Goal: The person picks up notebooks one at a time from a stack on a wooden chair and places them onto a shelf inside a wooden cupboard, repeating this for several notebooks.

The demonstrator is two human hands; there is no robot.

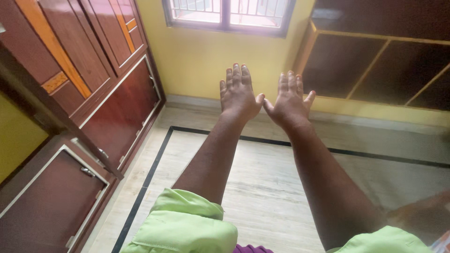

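Both my arms are stretched straight out in front of me, backs of the hands facing the camera. My left hand [238,93] and my right hand [289,98] are side by side with their thumbs almost touching. The fingers of each are extended and slightly apart, and neither hand holds anything. They hover in the air over the tiled floor [262,187], in front of a yellow wall. Light green sleeves [187,225] cover my upper arms.
Dark wooden cupboard doors [117,107] with metal latches run along the left. A barred window [227,14] is set in the far yellow wall. Wooden open shelves [375,65] stand at the right. A black border line [154,164] frames the floor.
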